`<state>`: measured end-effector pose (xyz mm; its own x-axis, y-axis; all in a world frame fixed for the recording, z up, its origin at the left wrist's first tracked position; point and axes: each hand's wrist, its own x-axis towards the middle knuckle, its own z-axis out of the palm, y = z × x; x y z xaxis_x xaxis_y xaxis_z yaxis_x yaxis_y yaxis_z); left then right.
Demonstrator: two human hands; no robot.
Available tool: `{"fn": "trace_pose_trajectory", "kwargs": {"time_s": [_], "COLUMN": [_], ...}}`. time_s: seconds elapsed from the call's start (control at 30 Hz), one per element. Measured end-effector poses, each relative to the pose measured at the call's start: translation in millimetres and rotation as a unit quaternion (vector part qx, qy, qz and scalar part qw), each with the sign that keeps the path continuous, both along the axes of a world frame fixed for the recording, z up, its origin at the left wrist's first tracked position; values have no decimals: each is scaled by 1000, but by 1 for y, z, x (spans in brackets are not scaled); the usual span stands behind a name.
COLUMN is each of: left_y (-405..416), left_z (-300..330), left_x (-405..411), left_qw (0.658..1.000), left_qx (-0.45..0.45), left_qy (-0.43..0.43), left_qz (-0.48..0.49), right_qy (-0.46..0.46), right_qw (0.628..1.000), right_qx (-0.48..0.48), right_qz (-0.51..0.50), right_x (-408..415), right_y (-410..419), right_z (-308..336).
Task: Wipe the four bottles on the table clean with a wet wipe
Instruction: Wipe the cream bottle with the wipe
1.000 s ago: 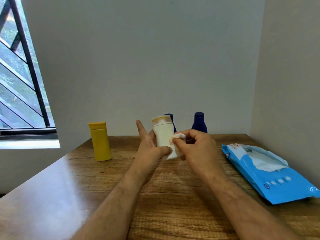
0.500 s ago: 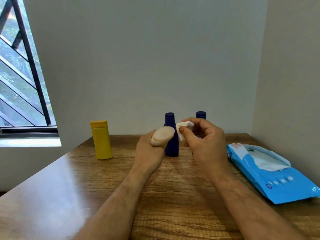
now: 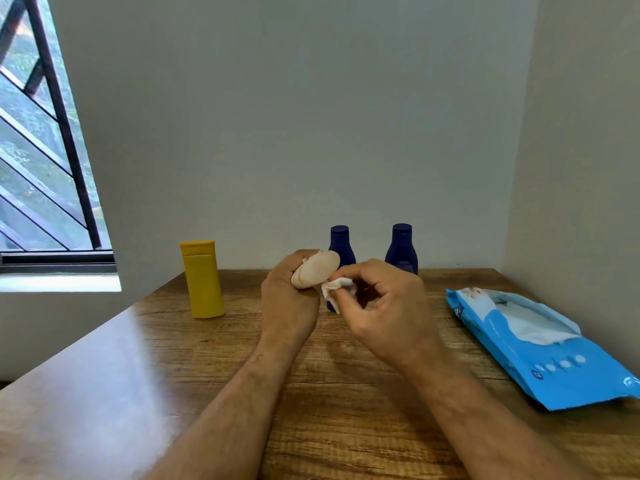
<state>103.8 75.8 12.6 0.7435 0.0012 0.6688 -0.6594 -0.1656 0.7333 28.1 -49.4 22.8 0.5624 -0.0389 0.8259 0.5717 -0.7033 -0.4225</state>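
Lowered, right hand (image 3: 384,306) pinches crumpled wipe (image 3: 337,289) under beige oval bottle (image 3: 317,271) gripped by left hand (image 3: 289,299)

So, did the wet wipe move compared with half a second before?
Yes. The wet wipe, pinched in the right hand, went down: before it was near the left blue bottle's cap, now near its base.

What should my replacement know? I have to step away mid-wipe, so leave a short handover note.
Left hand grips the cream bottle, tipped with its cap toward the camera. Right hand pinches the wet wipe beside that cap. Yellow bottle and two blue bottles stand on the table; wipe pack lies to the right. Which are done cannot be told; finish this one.
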Motion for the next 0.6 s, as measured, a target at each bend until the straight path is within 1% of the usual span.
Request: {"fn": "trace_pose_trajectory", "kwargs": {"time_s": [0.07,0.17,0.27,0.43,0.53,0.6], "left_y": [1,2,2,7,10,12], "left_z": [-1,-2,-4,-5,-5,-5], "left_x": [4,5,7,8,9,10], "left_qw": [1000,999,998,994,989,991], "left_qx": [1,18,32,34,45,29], "left_qy": [-5,-22,-40,-85,-120,-122], "left_qz": [11,35,44,56,69,55], "right_qy": [-20,-47,-42,-39,-47,-58], "right_qw": [1000,997,996,998,999,997], "right_qx": [2,57,79,48,0,-37], "right_qz": [1,-10,-14,-18,-24,-20], "right_x": [-1,-2,-1,-1,-2,-4], "right_y": [1,-1,0,3,5,8], "right_z": [1,5,6,2,1,1]}}
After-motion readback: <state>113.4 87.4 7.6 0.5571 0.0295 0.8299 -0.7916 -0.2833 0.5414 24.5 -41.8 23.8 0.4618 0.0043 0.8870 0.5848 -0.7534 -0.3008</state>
